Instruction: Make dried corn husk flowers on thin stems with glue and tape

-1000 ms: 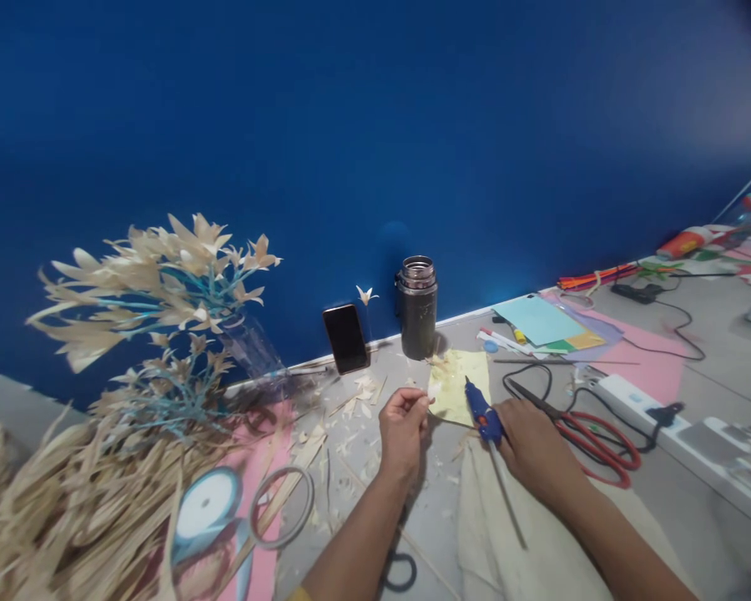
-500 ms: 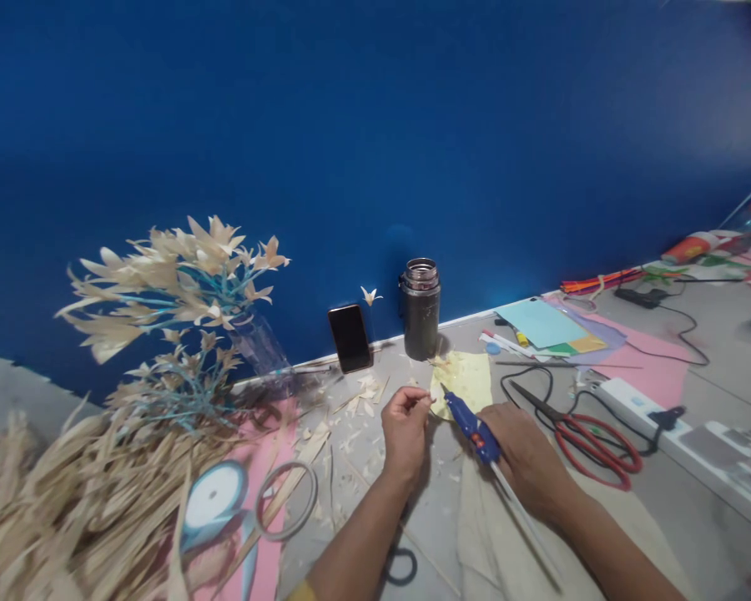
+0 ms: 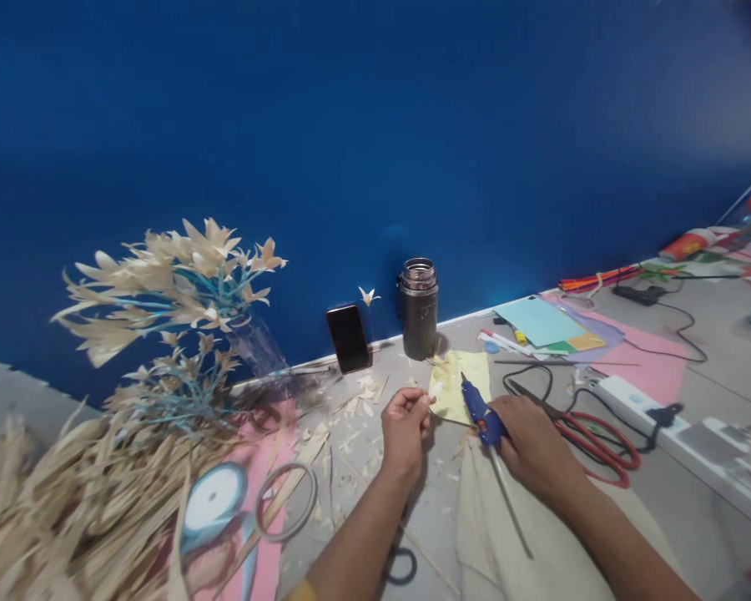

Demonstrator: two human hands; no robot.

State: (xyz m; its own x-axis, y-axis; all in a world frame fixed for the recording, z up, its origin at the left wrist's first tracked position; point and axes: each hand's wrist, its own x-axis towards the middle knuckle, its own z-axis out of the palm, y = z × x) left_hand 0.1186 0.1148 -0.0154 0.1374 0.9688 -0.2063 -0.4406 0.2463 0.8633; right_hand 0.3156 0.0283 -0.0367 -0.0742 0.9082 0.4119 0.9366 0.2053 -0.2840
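My left hand (image 3: pixel 406 427) is closed in a pinch on a small pale petal (image 3: pixel 436 391), whose tip shows past the fingertips. Blue and held at a slant, a hot glue gun (image 3: pixel 481 415) is gripped in my right hand (image 3: pixel 531 442); its nozzle points up and left, a short gap from the petal. A long glue stick (image 3: pixel 511 505) juts from its rear. Behind both hands lies a glue-spotted yellow paper (image 3: pixel 476 376). Pale petal scraps (image 3: pixel 366 392) are scattered left of my left hand.
A steel flask (image 3: pixel 419 313), a leaning phone (image 3: pixel 349 338) and a single flower (image 3: pixel 369 297) stand by the wall. Pale flowers (image 3: pixel 206 275) and dried husks (image 3: pixel 68 509) fill the left. Red-handled scissors (image 3: pixel 601 446) and a power strip (image 3: pixel 682 442) lie right.
The glue gun has moved right, away from my left fingers, and its nozzle has tipped more upright. The petal in my left hand shows more clearly now.
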